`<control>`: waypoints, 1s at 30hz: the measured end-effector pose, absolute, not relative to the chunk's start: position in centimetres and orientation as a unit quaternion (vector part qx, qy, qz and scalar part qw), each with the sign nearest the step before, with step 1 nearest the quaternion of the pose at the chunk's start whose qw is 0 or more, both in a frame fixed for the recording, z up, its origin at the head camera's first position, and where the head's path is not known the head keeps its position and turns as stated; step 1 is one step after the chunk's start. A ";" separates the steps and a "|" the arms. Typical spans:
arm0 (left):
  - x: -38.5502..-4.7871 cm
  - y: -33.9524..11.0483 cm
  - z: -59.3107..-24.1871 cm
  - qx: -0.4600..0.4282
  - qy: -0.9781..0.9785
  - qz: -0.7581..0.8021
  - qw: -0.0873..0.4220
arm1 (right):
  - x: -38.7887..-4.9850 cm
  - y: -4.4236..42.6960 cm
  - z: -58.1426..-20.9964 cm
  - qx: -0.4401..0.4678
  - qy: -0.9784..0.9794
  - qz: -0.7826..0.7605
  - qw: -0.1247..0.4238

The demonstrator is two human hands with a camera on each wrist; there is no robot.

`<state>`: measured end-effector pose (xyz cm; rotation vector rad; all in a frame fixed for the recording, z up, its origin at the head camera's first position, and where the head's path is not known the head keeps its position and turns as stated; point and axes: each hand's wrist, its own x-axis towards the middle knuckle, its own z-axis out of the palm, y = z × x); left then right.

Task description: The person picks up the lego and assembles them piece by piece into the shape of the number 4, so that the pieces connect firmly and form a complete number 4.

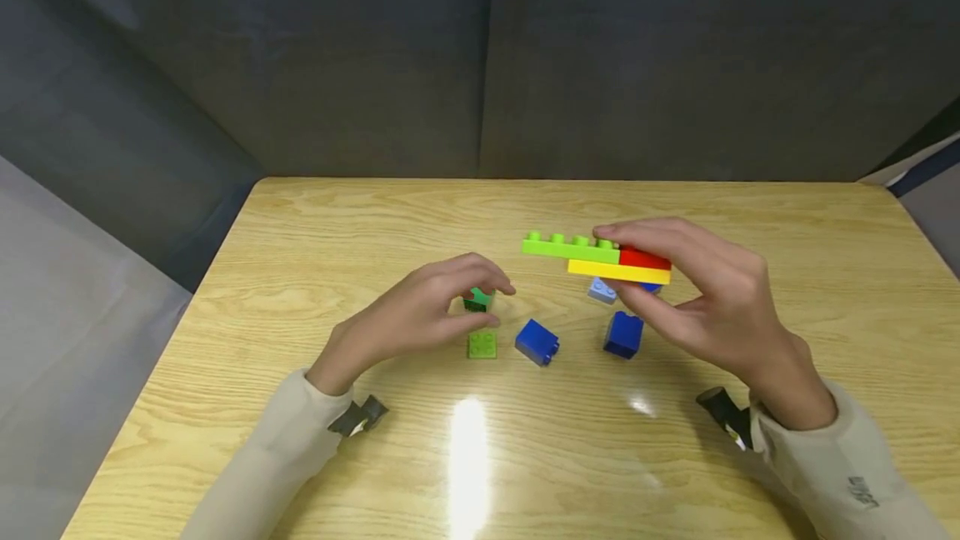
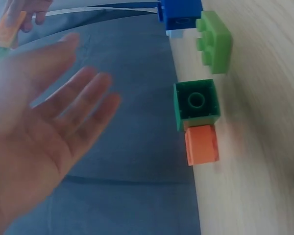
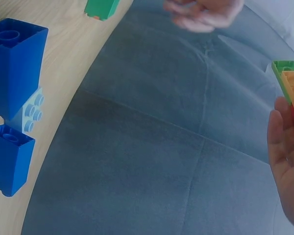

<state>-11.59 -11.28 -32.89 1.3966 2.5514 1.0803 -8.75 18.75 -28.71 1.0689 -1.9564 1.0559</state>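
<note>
My right hand [image 1: 720, 298] pinches a joined stack of bricks above the table, fingers on top and thumb beneath. In that stack a lime green brick [image 1: 562, 249] and a red brick [image 1: 643, 260] sit end to end on a yellow brick [image 1: 611, 271]. The lime brick sticks out past the yellow one towards the left. My left hand [image 1: 420, 307] hovers with parted, slightly bent fingers and holds nothing. Partly behind its fingers is a dark green brick [image 1: 478, 300]; an orange brick [image 2: 202, 146] adjoins it in the left wrist view.
On the wooden table [image 1: 337, 223] lie a small lime green brick [image 1: 482, 345], a blue brick [image 1: 537, 342] and another blue brick [image 1: 623, 335]. A light blue brick [image 1: 602, 290] and a further blue piece [image 1: 651, 287] show under the held stack. Dark cloth [image 1: 480, 65] hangs behind.
</note>
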 end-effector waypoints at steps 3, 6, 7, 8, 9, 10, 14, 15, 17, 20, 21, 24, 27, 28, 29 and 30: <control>-11.7 -11.4 -33.4 0.436 0.841 0.310 0.079 | -8.7 18.8 -28.7 0.405 -0.750 0.404 0.332; -11.7 -11.3 -33.7 0.420 0.853 0.286 0.117 | -8.7 18.9 -28.6 0.403 -0.750 0.405 0.334; -11.6 -11.3 -33.8 0.416 0.856 0.280 0.125 | -8.7 18.9 -28.6 0.402 -0.750 0.405 0.334; -11.6 -11.2 -33.9 0.411 0.859 0.275 0.131 | -8.7 18.9 -28.6 0.402 -0.749 0.406 0.335; -11.6 -11.2 -34.1 0.406 0.862 0.269 0.138 | -8.7 18.9 -28.6 0.401 -0.748 0.407 0.337; -11.6 -11.1 -34.2 0.402 0.865 0.264 0.143 | -8.7 18.9 -28.6 0.401 -0.748 0.407 0.338; -11.5 -10.8 -35.1 0.401 0.872 0.233 0.159 | -8.7 19.0 -28.5 0.398 -0.748 0.406 0.342; -11.5 -10.7 -35.3 0.402 0.873 0.224 0.161 | -8.7 19.0 -28.5 0.397 -0.749 0.406 0.342; -11.4 -10.5 -35.6 0.403 0.876 0.206 0.165 | -8.7 19.0 -28.5 0.398 -0.749 0.405 0.342; -11.3 -10.5 -35.7 0.397 0.883 0.186 0.169 | -8.7 19.0 -28.5 0.399 -0.748 0.406 0.341; -11.3 -10.5 -35.7 0.393 0.885 0.183 0.171 | -8.7 19.0 -28.5 0.399 -0.748 0.406 0.341; -11.3 -10.5 -35.7 0.389 0.887 0.175 0.176 | -8.7 19.0 -28.5 0.399 -0.748 0.406 0.341; -11.3 -10.5 -35.7 0.395 0.884 0.172 0.180 | -8.7 19.0 -28.5 0.399 -0.748 0.406 0.341; -11.3 -10.5 -35.7 0.398 0.883 0.171 0.180 | -8.7 19.0 -28.5 0.398 -0.749 0.406 0.341; -11.3 -10.5 -35.7 0.400 0.883 0.169 0.180 | -8.7 19.0 -28.5 0.398 -0.749 0.406 0.341; -11.3 -10.5 -35.7 0.401 0.882 0.169 0.179 | -8.7 19.0 -28.5 0.398 -0.748 0.407 0.341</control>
